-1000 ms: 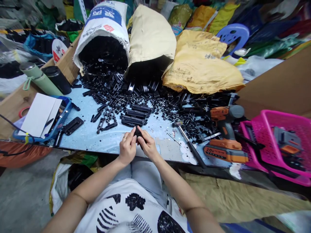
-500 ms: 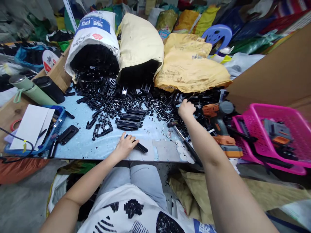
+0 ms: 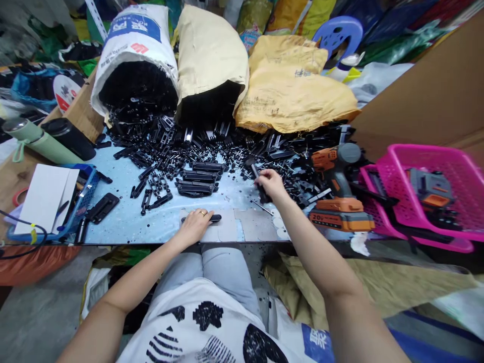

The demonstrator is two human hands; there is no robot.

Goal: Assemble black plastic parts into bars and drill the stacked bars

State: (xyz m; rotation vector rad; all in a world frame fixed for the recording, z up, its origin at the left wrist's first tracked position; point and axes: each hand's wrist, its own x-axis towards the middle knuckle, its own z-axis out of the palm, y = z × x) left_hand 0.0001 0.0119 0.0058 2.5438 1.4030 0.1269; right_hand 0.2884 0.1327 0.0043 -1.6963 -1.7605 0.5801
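Observation:
My left hand lies near the table's front edge, fingers closed over a long black plastic part. That part lies flat on grey pads, and most of it is hidden under my palm. Further forward, my right hand grips a small hammer, its head pointing away from me. Just left of it is a row of several black assembled parts. A thin metal rod lies on the table below my right hand.
A white sack, a cream sack and a yellow sack stand behind a heap of black parts and screws. An orange cordless drill and a pink basket are at right. A blue basket sits at left.
My right hand has come back from the heap and taken hold of the hammer, lifting it from its place beside the drill. The black part under my left hand has turned more level.

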